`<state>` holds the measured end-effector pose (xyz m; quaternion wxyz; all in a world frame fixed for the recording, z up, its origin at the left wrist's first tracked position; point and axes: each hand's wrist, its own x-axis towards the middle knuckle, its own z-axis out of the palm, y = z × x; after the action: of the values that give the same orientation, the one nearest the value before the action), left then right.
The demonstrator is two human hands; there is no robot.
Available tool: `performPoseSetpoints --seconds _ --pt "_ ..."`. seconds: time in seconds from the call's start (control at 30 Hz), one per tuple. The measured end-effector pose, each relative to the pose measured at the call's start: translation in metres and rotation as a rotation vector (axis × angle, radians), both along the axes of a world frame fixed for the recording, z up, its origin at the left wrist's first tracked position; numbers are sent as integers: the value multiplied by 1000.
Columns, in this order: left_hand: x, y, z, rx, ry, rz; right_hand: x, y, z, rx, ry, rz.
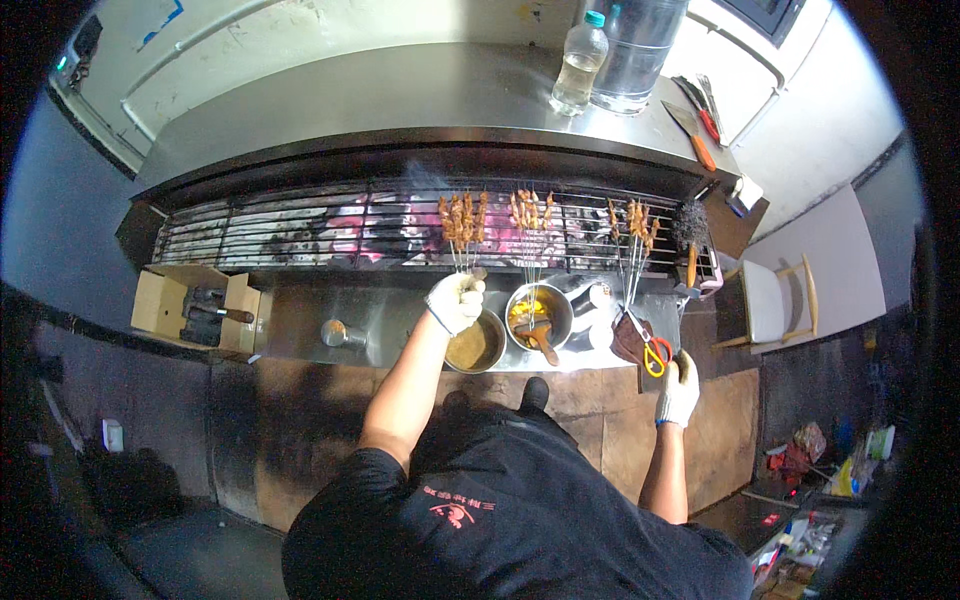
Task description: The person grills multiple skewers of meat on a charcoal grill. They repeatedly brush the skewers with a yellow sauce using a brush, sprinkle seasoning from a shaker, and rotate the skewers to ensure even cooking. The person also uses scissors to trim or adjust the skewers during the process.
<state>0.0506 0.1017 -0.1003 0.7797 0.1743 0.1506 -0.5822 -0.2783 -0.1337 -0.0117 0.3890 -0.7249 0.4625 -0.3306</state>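
My left hand (456,304), in a white knit glove, is closed around the handle ends of the left bunch of meat skewers (465,221). Their meat rests over the charcoal grill (300,232). My right hand (679,391), also gloved, is at the counter's front right with curled fingers. Beside its fingertips are scissors with red and yellow handles (655,355); whether it grips them is unclear. The scissors lie over a dark brown cloth (632,339). A middle bunch of skewers (531,210) and a right bunch (637,221) also lie on the grill.
A metal pot (568,319) holds yellowish liquid and a wooden-handled brush (538,339). Left of it sits a bowl of brown seasoning (474,346). A shaker (343,334) and cardboard box (157,307) are farther left. A wire brush (690,229) rests at the grill's right end.
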Motion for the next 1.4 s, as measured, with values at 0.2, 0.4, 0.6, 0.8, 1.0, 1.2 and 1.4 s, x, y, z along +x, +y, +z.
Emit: performPoseSetpoints --seconds 0.2,0.4,0.6,0.8,1.0,1.2,1.4 --pt "-1 4 -2 42 13 16 -79 47 -65 63 339 -134" --pt "-5 5 9 166 -135 -40 -167 105 -137 430 757 -194" --pt "-10 10 9 158 -223 24 -155 139 -67 571 1125 147" --pt "-12 18 10 60 -288 -68 -145 116 -86 654 1141 206" --pt "-6 3 25 124 -312 12 -99 112 -76 863 619 11" --pt "29 -18 41 67 -362 84 -85 106 -61 790 780 102" --pt "1 9 30 92 -328 7 -123 89 -89 763 934 183"
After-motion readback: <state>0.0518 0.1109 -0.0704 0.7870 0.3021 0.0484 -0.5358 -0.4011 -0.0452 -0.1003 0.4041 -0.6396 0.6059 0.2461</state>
